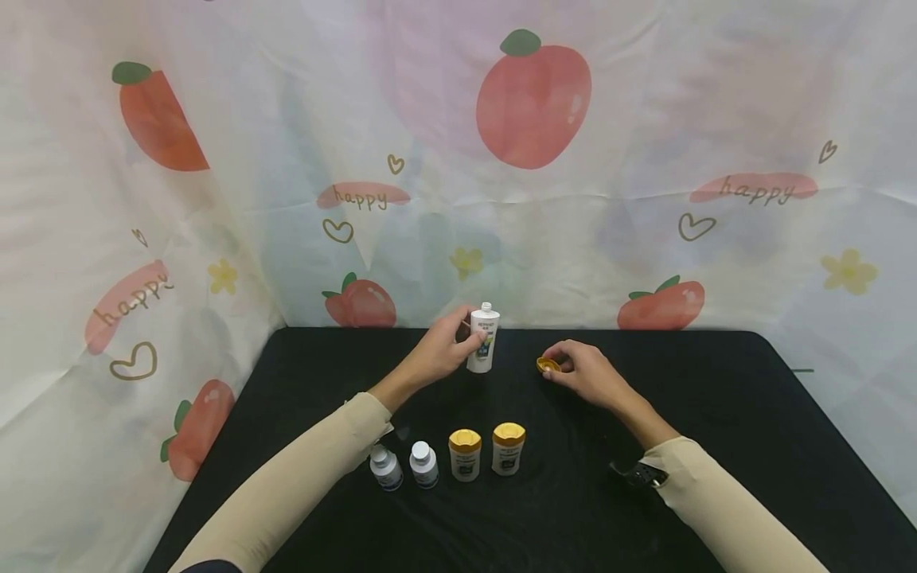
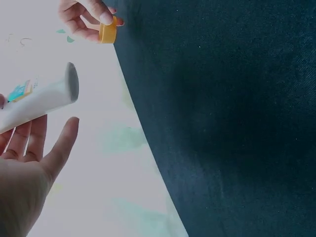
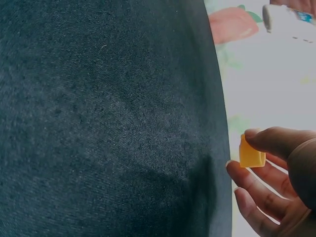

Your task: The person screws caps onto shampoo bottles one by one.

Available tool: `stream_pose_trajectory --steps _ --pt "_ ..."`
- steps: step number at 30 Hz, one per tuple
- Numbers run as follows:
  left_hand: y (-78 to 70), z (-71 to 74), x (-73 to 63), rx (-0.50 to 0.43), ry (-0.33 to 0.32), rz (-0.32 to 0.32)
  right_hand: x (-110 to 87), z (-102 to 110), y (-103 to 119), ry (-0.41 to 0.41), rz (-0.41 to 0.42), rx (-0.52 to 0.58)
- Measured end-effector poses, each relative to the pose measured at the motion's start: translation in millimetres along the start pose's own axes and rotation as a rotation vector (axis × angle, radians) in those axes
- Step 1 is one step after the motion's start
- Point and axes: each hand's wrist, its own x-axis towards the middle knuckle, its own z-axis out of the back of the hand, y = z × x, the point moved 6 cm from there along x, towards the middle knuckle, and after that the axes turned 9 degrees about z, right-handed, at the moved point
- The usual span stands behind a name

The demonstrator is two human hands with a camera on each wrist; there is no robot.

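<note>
A white bottle (image 1: 482, 354) with its neck uncovered is held upright by my left hand (image 1: 446, 344) toward the far side of the table. In the left wrist view, the thumb and fingers grip the bottle (image 2: 49, 98) around its label. To its right, my right hand (image 1: 583, 372) pinches a yellow cap (image 1: 548, 365) between thumb and fingers. The right wrist view shows this cap (image 3: 252, 153) under the thumb tip, apart from the bottle.
Nearer the body, two small white bottles (image 1: 424, 465) and two yellow-capped bottles (image 1: 508, 450) stand in a row on the black table (image 1: 716, 398). A printed cloth (image 1: 444, 119) hangs behind and to the sides. The left sleeve passes close to the leftmost small bottle (image 1: 387, 469).
</note>
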Motion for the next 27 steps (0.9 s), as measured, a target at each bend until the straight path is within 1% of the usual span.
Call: stream_pose_trajectory --steps 9,18,23,27 --pt "0.9 -0.8 -6.9 -0.134 0.044 -0.008 0.3 -0.4 2.3 -0.004 0.006 0.007" --pt "-0.5 1.4 -15.4 -0.237 0.057 -0.015 -0.8 2.5 5.9 -0.003 0.01 0.023" --pt "-0.3 1.8 -18.6 -0.25 0.046 -0.027 -0.7 3.0 6.7 0.001 0.01 0.024" --pt "-3.2 2.2 -22.1 -0.263 0.034 -0.044 -0.4 3.5 7.7 -0.004 0.019 0.024"
